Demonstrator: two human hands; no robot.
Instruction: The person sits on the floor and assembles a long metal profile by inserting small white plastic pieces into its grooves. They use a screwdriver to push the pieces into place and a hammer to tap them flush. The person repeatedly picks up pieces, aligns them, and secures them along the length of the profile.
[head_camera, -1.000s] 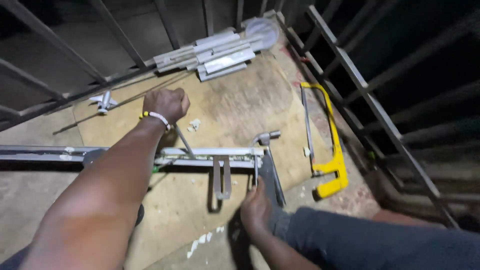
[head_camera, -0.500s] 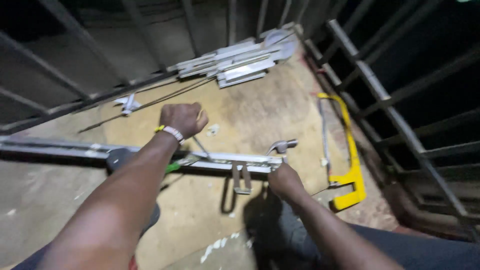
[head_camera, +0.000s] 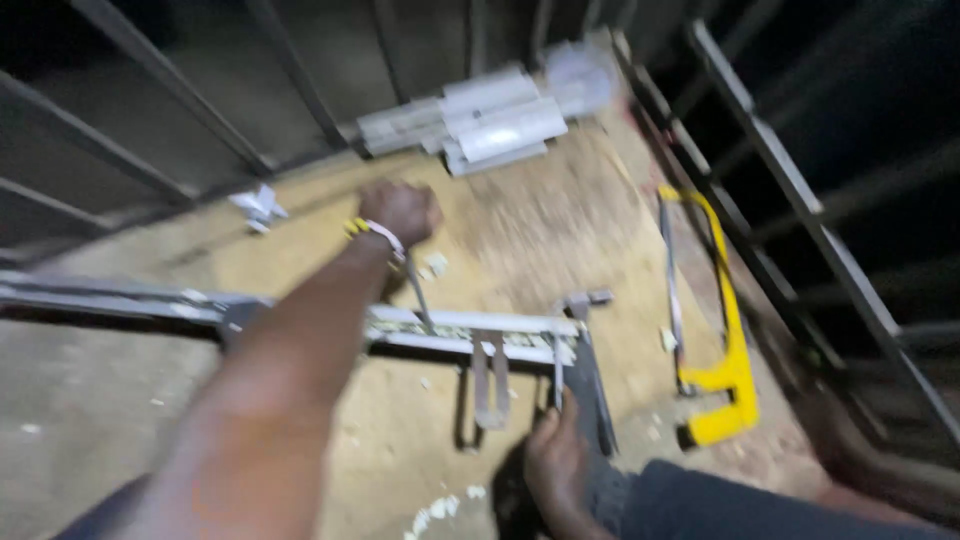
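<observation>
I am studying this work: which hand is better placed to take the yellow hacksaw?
Probably the right hand: it lies nearer the yellow hacksaw, by the metal rail. The left hand is farther, closed on a thin tool.

Dim corner, lit from above me

I'm over a tan board floor edged by grey metal railings, with darkness beyond the bars and a bare concrete patch at my left.

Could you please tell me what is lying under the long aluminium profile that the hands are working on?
Under the aluminium profile lies a plywood board with pale chips. The left hand holds a thin tool; its forearm hides part.
</observation>
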